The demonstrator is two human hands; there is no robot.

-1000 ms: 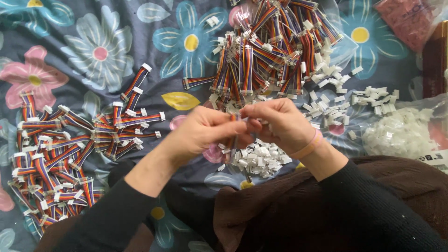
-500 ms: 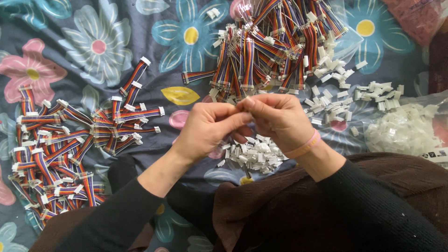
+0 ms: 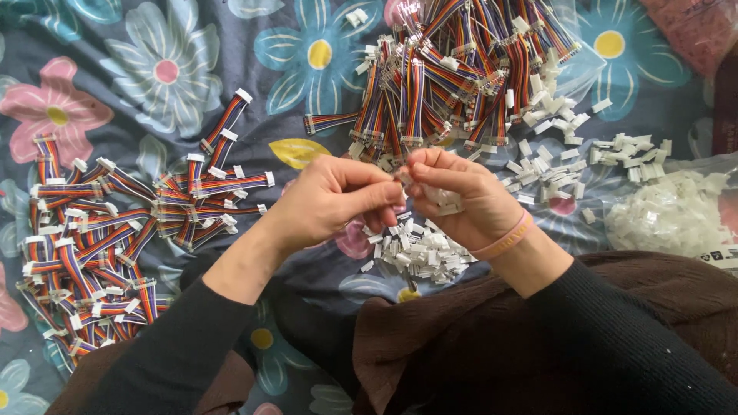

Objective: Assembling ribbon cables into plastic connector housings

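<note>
While both hands meet fingertip-to-fingertip, left hand [image 3: 330, 201] & right hand [image 3: 461, 196] pinch small white connector [image 3: 403, 176] — wrists bent inward.

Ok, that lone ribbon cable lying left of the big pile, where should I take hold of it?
Pinch the cable across its flat band near the middle, coming down from above. It lies flat on the cloth, clear of the pile, with free edges for the fingers. The end connectors are small and look harder to hold.
</note>
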